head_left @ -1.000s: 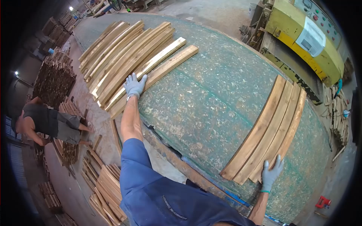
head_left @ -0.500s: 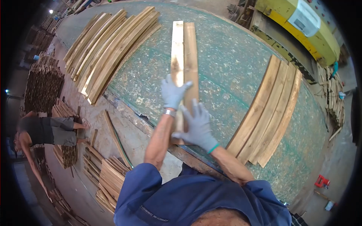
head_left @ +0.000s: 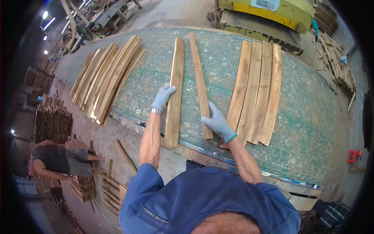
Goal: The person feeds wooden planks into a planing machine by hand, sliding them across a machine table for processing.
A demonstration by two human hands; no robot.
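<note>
My gloved left hand [head_left: 163, 96] grips the left edge of a wooden plank [head_left: 176, 101], thumb over its top face. In my gloved right hand [head_left: 219, 122] is the near part of a narrower-looking wooden plank [head_left: 200, 82], which seems turned toward its edge. The two planks stand apart, with a wedge of green tabletop [head_left: 187, 117] between them. Just right of my right hand lies a row of several planks [head_left: 253, 89] side by side. Fingers under the planks are hidden.
Another row of several planks [head_left: 117, 74] lies on the table's left part. A yellow-green machine [head_left: 269, 17] stands beyond the table. A person [head_left: 62, 160] bends beside stacked wood at left. Lumber stacks [head_left: 52, 123] and a red tool [head_left: 353, 156] are on the floor.
The two planks, side by side before, are now apart: the left one in my left hand, the right one shifted and turned in my right hand. My view has swung; the other person has moved an arm.
</note>
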